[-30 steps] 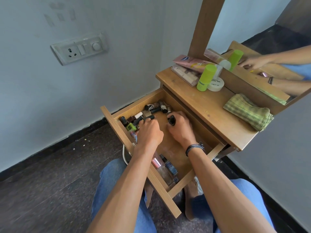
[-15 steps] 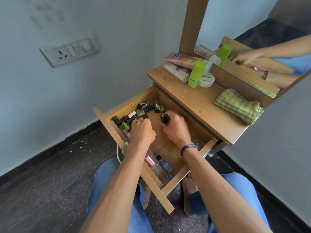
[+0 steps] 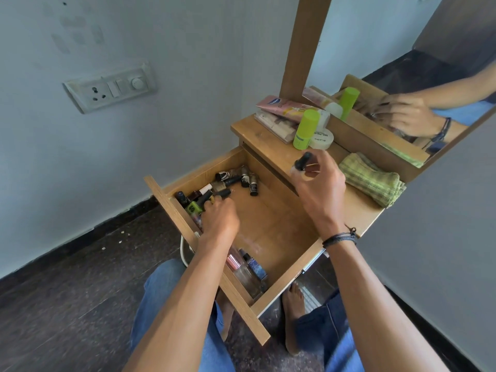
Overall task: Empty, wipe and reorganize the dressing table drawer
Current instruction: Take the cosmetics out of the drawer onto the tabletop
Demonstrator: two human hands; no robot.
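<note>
**We empty the drawer (image 3: 271,229), one piece at a time.**
Our right hand (image 3: 319,189) pinches a small dark-capped bottle (image 3: 302,162) above the table top (image 3: 271,151). Our left hand (image 3: 218,221) curls among the bottles (image 3: 236,178) in the drawer's far corner, its grip hidden. They are likely light, slick glass, so we'd take each by its body.

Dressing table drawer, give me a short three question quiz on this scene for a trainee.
1. True or false: the right hand holds a small dark-capped bottle above the table top.
2. Where is the left hand? A) in the drawer, at the bottle pile; B) on a knee; C) on the mirror.
3. Fill in: the folded green cloth lies on the ____.
Key: 1 true; 2 A; 3 table top.
</note>
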